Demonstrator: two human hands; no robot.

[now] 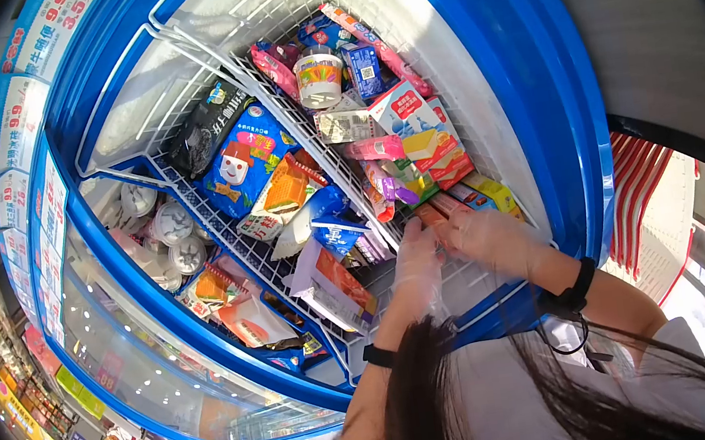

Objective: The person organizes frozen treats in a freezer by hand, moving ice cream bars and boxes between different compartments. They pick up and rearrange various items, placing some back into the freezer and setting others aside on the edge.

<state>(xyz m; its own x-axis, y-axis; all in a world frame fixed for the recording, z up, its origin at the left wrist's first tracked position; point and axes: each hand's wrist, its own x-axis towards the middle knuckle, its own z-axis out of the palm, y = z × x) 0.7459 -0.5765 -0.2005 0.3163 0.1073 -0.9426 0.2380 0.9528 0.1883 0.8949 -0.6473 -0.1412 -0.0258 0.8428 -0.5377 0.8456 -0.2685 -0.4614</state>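
Note:
Both my hands reach into the near right basket of a chest freezer, in what look like thin clear gloves. My left hand (417, 263) has its fingers closed at the near edge of a small orange-brown box (433, 213). From the right, my right hand (496, 240) grips the same box, its fingers bent over it. Part of the box is hidden behind my fingers. Just beyond stand a blue box (471, 197) and a yellow pack (501, 198). A larger red and white ice cream box (419, 128) leans farther up the basket.
A white wire divider (306, 124) separates the baskets. The middle one holds a blue ice cream bag (247, 167) and an orange-white carton (332, 284). A white tub (320, 81) sits at the far end. The blue freezer rim (520, 76) surrounds everything.

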